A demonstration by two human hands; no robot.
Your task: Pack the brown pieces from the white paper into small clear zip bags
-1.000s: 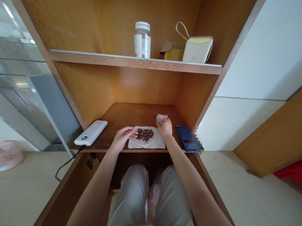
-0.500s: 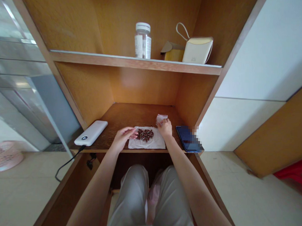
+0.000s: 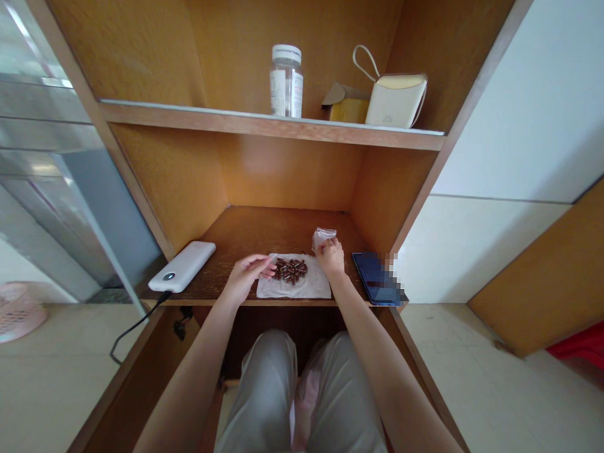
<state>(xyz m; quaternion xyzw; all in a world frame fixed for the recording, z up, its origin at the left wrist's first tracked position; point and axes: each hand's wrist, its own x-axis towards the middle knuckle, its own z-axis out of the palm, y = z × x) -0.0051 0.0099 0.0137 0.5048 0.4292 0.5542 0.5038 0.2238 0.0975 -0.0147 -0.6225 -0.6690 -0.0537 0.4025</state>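
Note:
Dark brown capsules (image 3: 291,271) lie in a pile on a white paper sheet (image 3: 294,292) near the shelf's front edge. At the left of the pile is my left hand (image 3: 247,275), its fingers stretched toward the capsules and slightly apart, with nothing visible in them. Beyond the sheet's right side, my right hand (image 3: 330,257) has its fingers closed on the near end of small clear plastic bags (image 3: 324,235). My fingers hide part of the bags, so I cannot tell how many there are.
A white power bank (image 3: 185,265) with a black cable (image 3: 136,329) lies at the left edge, a dark phone (image 3: 374,276) at the right. On the upper shelf stand a clear bottle (image 3: 287,85), a yellow box (image 3: 348,108) and a cream pouch (image 3: 396,100).

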